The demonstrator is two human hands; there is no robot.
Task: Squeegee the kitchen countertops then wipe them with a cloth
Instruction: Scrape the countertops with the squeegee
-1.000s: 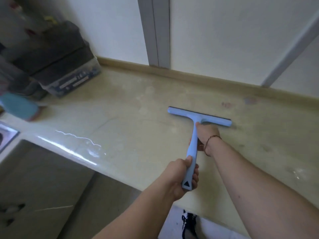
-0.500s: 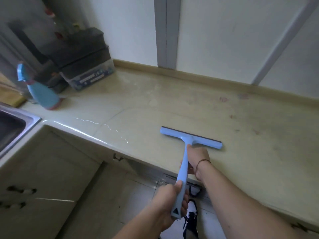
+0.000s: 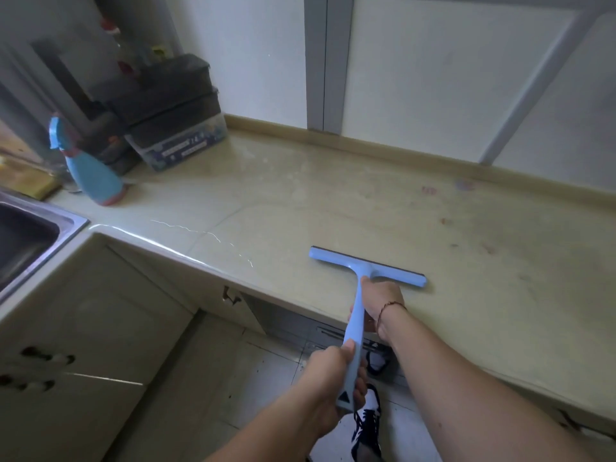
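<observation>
A light blue squeegee (image 3: 363,266) lies with its blade flat on the beige countertop (image 3: 333,195), close to the front edge. My right hand (image 3: 380,301) grips the upper part of its handle just below the blade. Around the handle's lower end, out past the counter edge and above the floor, my left hand (image 3: 330,371) is closed. The counter shows faint reddish stains at the right and a thin shiny line of water at the left. No cloth is in view.
A blue spray bottle (image 3: 90,171) stands at the counter's left end beside stacked dark containers (image 3: 170,111). A steel sink (image 3: 30,235) sits at far left. White wall panels rise behind the counter. Cabinet doors and a tiled floor with my shoe (image 3: 366,425) lie below.
The squeegee has been pulled from the middle of the counter toward the front edge, both hands coming back with it. The view widened to show the spray bottle and sink.
</observation>
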